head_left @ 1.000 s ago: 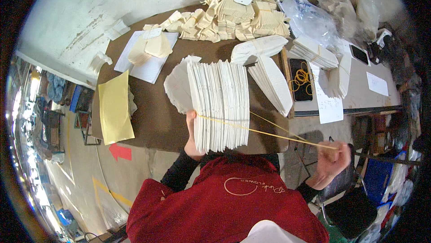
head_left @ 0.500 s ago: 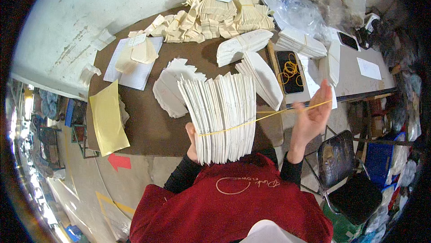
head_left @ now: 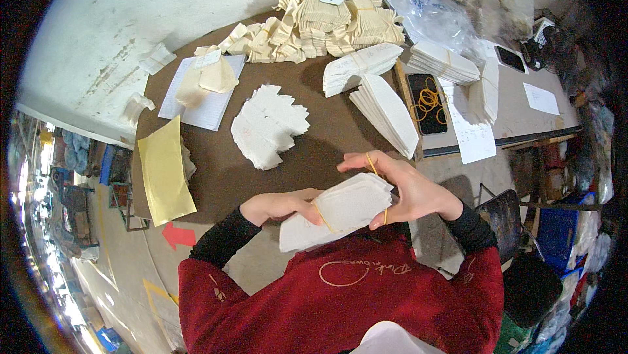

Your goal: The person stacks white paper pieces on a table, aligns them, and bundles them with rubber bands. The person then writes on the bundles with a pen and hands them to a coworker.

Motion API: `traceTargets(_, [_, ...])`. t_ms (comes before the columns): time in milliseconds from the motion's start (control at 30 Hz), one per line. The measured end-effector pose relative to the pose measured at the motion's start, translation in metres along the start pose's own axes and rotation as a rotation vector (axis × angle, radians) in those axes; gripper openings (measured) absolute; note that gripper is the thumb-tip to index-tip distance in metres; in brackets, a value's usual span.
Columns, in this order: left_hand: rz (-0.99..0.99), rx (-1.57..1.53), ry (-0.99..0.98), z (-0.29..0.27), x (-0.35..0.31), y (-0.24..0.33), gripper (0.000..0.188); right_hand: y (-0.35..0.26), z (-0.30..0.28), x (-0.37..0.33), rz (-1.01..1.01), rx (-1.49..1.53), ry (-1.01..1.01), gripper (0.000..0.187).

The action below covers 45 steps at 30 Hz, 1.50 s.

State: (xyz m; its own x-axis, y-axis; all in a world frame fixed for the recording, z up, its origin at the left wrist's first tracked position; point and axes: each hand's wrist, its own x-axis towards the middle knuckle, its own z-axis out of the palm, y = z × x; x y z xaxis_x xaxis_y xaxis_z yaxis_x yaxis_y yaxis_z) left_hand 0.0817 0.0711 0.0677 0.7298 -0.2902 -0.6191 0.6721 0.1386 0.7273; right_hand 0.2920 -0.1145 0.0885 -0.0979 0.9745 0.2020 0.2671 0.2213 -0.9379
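A thick bundle of white cut pieces (head_left: 353, 203), either paper or cloth, is held tilted in front of my chest at the table's near edge. My left hand (head_left: 284, 207) grips its left side, thumb on top and the other fingers hidden. A yellow rubber band (head_left: 372, 164) crosses the bundle and stretches to my right hand (head_left: 412, 187), looped over its spread fingers and thumb around the bundle's right end. Beyond my hands, a fanned pile of white pieces (head_left: 269, 126) lies on the brown table (head_left: 216, 184).
Banded white bundles (head_left: 384, 115) lie to the right, beside a black phone (head_left: 425, 102) with rubber bands on it. Cream bundles (head_left: 320, 17) are heaped at the back. On the left are a notebook (head_left: 219, 102) and a yellow sheet (head_left: 167, 174). A chair (head_left: 500, 216) stands at right.
The bundle has turned from upright to lying tilted, lower down. My right hand has come in from the right with the stretched band to the bundle's end.
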Motion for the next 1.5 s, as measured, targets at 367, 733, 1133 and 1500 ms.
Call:
traceTargets(367, [0.065, -0.079, 0.039, 0.014, 0.007, -0.026, 0.082, -0.018, 0.005, 0.005, -0.101, -0.387, -0.017, 0.059])
traceTargets(733, [0.127, 0.157, 0.103, 0.015, 0.039, -0.015, 0.084, 0.023, -0.009, 0.015, -0.009, -0.203, -0.471, 0.057])
traceTargets(1133, [0.547, -1.219, -0.337, 0.014, 0.061, -0.081, 0.074, 0.054, -0.022, -0.007, 0.008, -0.407, 0.274, 0.038])
traceTargets(1500, [0.715, -1.358, -0.238, 0.030, 0.074, -0.117, 0.081, 0.058, -0.004, -0.025, -0.152, -0.181, 0.393, 0.033])
